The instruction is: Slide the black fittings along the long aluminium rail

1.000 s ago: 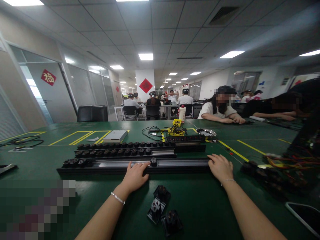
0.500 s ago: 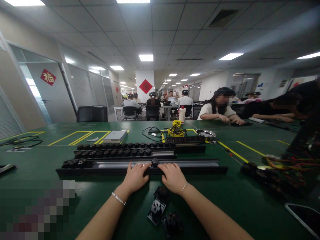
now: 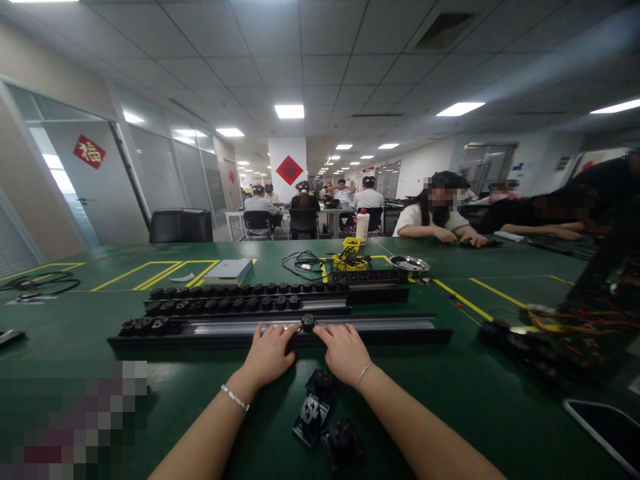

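Observation:
A small black socket module (image 3: 307, 323) sits in the long black rail (image 3: 390, 325), about midway along its channel. The fingertips of my left hand (image 3: 271, 348) press on its left side, with the other fingers bent over the rail's front edge. From the right, my right hand (image 3: 344, 347) presses its index finger against the same module. Both thumbs hang below the rail. Several round modules (image 3: 145, 325) fill the rail's left end. Between my forearms lie three loose black modules (image 3: 311, 417), some with metal contacts facing up.
Behind the rail lie more rails (image 3: 325, 305) carrying rows of modules. Farther back are a grey box (image 3: 227, 271), tangled black cables (image 3: 303, 263), a yellow bin (image 3: 353, 244) and a metal dish (image 3: 409, 264). Coloured wires (image 3: 565, 327) spread at right, and a co-worker (image 3: 445, 213) sits beyond.
The whole view has shifted slightly left and up. Both hands stay pressed at the module, which keeps about the same place in the rail.

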Available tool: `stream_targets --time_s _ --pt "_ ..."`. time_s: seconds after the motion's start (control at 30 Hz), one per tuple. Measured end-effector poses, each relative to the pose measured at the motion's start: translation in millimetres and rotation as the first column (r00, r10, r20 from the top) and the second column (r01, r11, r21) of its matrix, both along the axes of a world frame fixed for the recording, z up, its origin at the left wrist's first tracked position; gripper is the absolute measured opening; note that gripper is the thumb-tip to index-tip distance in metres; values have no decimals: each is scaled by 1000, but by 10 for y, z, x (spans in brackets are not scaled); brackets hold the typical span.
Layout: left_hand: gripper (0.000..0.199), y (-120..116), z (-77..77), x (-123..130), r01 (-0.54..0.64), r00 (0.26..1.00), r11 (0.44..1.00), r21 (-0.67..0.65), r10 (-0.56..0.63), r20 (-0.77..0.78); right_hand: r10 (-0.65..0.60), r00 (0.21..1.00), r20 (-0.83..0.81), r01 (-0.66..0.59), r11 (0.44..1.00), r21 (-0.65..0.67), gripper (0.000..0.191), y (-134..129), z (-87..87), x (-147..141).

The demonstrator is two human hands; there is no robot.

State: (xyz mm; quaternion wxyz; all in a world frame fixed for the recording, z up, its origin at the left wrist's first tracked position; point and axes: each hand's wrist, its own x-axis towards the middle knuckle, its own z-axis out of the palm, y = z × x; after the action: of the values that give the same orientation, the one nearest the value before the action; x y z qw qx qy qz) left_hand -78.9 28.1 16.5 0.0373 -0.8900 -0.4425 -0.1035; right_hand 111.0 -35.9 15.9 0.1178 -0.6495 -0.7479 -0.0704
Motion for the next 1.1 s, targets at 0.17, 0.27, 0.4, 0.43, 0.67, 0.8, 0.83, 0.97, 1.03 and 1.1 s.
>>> stream_targets --time_s 0.17,0.27,0.4,0.43,0.67,0.8,0.83,0.97,1.03,1.1 --pt "60 6 -6 -14 12 1000 1000 8 -12 7 15 1000 -1 -15 1000 8 51 13 1 18" --pt "60 13 -15 -20 20 1000 1000 12 -21 21 24 1000 -8 -24 999 22 52 19 -15 30" --pt "60 15 -20 -23 21 1000 1000 9 -21 19 34 999 -10 -33 999 22 52 18 -5 42" --pt "60 14 -19 -23 20 1000 1000 8 -20 16 36 999 -8 -36 999 15 51 16 5 45" --pt "60 -7 6 -13 10 1000 1000 -6 -10 9 18 1000 0 -18 999 -30 51 -12 62 60" --pt "60 -17 31 -9 5 1000 1000 -15 -5 -5 7 1000 0 -7 1000 -29 51 -18 67 65" --pt "60 -18 34 -9 2 1000 1000 -19 -2 -10 10 1000 2 -10 1000 -25 51 -18 66 69" --pt "60 -13 26 -11 6 1000 1000 -22 -6 -5 21 1000 6 -21 1000 1 50 -15 62 88" --pt "59 -10 15 -11 8 1000 1000 -14 -8 -1 19 1000 9 -19 1000 1 50 -14 63 90" --pt "59 -6 5 -12 9 1000 1000 -7 -9 -1 12 1000 13 -12 1000 -7 50 -13 68 88"
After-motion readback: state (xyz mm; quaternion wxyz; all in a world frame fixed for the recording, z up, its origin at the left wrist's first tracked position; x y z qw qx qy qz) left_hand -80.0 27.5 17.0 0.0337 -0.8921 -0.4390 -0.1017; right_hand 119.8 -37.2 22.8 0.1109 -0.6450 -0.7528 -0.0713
